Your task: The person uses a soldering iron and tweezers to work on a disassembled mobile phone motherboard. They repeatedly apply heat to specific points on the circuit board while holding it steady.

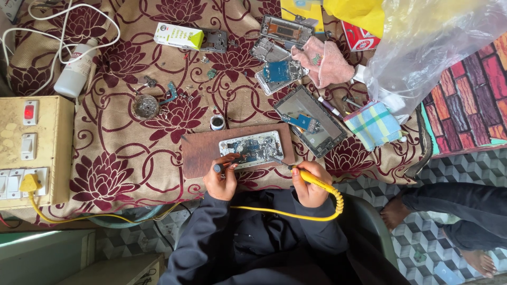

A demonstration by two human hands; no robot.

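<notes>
Right hand (310,186) gripping yellow soldering iron (317,183), left hand (222,177) pinching tweezers (228,164) (dark), opened phone (251,148), wooden board (203,150)

The soldering iron (317,183) tip over the opened phone (251,148) is too small to make out; beside that phone, the left hand (221,179) hides its tool's tip.

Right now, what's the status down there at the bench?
Left hand grips a dark tool against the opened phone. Right hand holds the yellow soldering iron, tip at the board. Phone on wooden board; nothing in the way.
</notes>
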